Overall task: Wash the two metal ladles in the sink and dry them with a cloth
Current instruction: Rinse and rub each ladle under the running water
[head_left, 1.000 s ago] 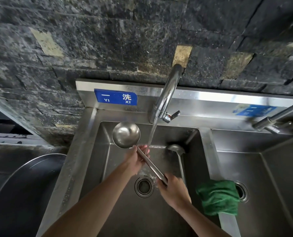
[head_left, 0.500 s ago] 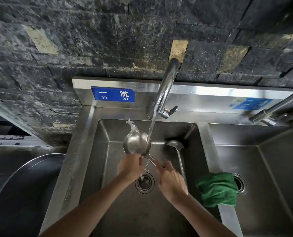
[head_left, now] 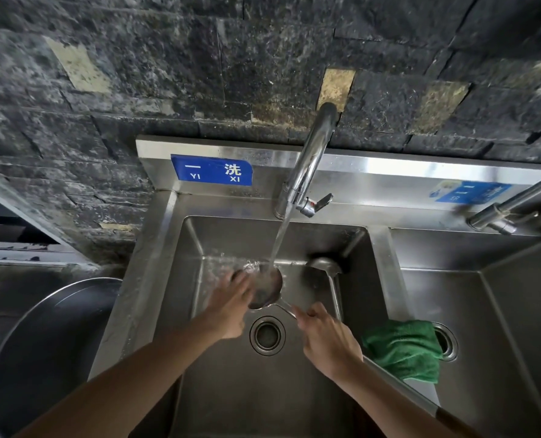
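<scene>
The round-bowled steel ladle with a long straight handle (head_left: pixel 267 289) sits low in the left basin of the stainless double sink (head_left: pixel 379 248), its bowl directly under the stream from the chrome swan-neck tap (head_left: pixel 310 159). The left hand (head_left: pixel 231 303) lies against the bowl's left side with fingers spread fairly straight — rubbing it, by the look, not gripping. The right hand (head_left: pixel 324 338) is curled round the handle just behind the bowl; the handle runs on past the wrist toward the lower right. The 2nd steel ladle (head_left: pixel 324 267) lies apart, bowl at the basin's back right, handle trailing forward. A crumpled green cloth (head_left: pixel 405 349) is draped over the divider between the 2 basins.

Wet polished steel will likely be slippery, though rigid and not fragile. The long handle gives leverage, so the bowl end probably feels heavy; holding close to the bowl — as the right hand does — seems the steadiest grip. A large grey metal basin (head_left: pixel 51 352) stands to the left of the sink.
</scene>
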The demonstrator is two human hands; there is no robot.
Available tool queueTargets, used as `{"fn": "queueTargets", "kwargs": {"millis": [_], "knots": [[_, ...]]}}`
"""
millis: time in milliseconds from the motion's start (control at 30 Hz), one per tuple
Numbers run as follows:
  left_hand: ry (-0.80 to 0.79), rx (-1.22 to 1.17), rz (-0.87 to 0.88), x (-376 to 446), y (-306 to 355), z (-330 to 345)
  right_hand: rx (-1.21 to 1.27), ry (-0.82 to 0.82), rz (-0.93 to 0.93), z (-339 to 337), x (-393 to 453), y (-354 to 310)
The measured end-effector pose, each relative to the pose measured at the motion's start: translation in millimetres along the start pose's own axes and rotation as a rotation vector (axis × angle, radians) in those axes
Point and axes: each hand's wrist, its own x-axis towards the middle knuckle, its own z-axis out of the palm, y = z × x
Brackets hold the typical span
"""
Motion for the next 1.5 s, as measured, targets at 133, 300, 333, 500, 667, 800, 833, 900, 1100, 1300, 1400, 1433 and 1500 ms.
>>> {"fn": "queueTargets", "kwargs": {"millis": [133,300,333,500,667,800,833,900,1100,1300,1400,1433,1500], "knots": [[-0.093,-0.228,0.029,1.8,30.2,-1.4,0.074,0.011,-0.008,0.3,4.4,-4.8],[-0.013,0.011,0.062,-1.6,-14.6,6.2,0.071,-0.036,-0.003,0.9,-2.5,18.6],[-0.029,0.019,0.064,-0.5,-12.4,6.0,0.065,-0.034,-0.009,0.0,-1.5,18.4],[-0.089,-0.182,0.063,1.0,34.5,14.2,0.094,-0.026,-0.056,3.9,2.1,4.2],[-0.072,-0.012,0.037,-1.6,-14.3,19.0,0.095,-0.053,-0.001,7.0,-5.2,24.4],[-0.064,-0.059,-0.009,2.9,25.2,7.0,0.131,-0.055,0.000,9.3,0.3,3.9],[-0.081,-0.128,-0.033,5.7,40.6,6.3,0.163,-0.057,0.006,10.6,2.5,-0.7],[-0.094,-0.188,-0.074,9.1,53.2,5.2,0.230,-0.056,0.036,14.3,7.6,-2.1],[0.058,-0.066,0.047,4.2,-1.8,5.4,0.330,-0.072,0.088,26.0,18.7,17.0],[0.349,-0.171,0.036,9.7,-20.4,6.9,0.323,-0.064,0.132,19.5,42.3,-4.6],[0.374,-0.293,-0.036,5.3,-12.1,8.9,0.384,-0.069,0.140,13.2,54.7,-12.1],[0.380,-0.312,-0.047,3.8,-7.0,9.6,0.404,-0.066,0.139,13.3,59.2,-13.7],[0.368,-0.325,-0.039,1.7,3.0,10.7,0.453,-0.060,0.150,14.6,67.8,-15.1]]}}
